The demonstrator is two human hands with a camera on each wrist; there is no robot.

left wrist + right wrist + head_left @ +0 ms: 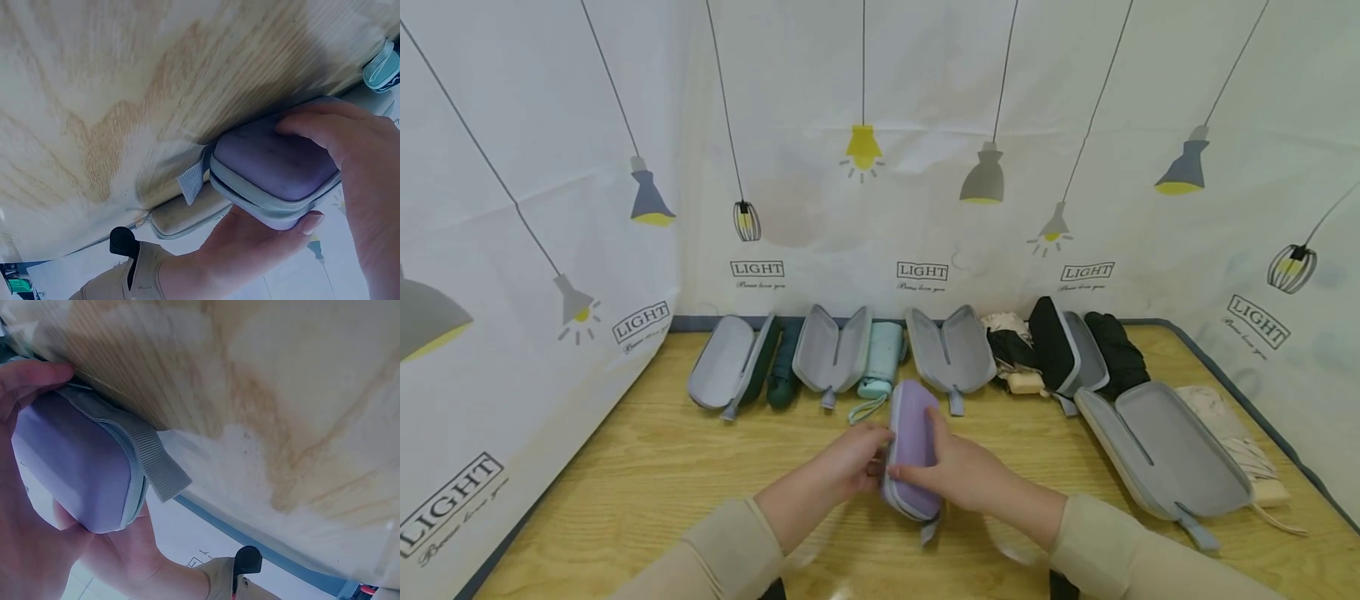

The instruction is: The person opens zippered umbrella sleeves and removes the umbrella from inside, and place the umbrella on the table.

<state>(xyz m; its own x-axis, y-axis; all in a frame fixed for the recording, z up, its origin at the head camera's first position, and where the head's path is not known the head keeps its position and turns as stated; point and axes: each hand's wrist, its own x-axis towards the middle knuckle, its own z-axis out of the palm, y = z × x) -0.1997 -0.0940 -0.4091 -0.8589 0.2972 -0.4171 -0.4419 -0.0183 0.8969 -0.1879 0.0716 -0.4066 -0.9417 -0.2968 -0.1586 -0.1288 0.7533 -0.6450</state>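
A purple hard-shell zip case (916, 421) with a pale zipper band is held a little above the table's middle, its two halves together. My right hand (966, 471) grips it from the right, thumb across the near side. Against its left side my left hand (853, 458) holds on with curled fingers, partly hidden by the case. The left wrist view shows the case's end (275, 162) between both hands. A grey ribbed pull tab (153, 456) hangs from the case end in the right wrist view.
Along the back stand open grey-lined cases (831, 354), a dark green folded umbrella (784, 367), a mint folded umbrella (882, 358) and a black folded bundle (1116, 354). At right lie a larger open case (1187, 450) and a beige folded umbrella (1232, 433). Printed sheets wall the table.
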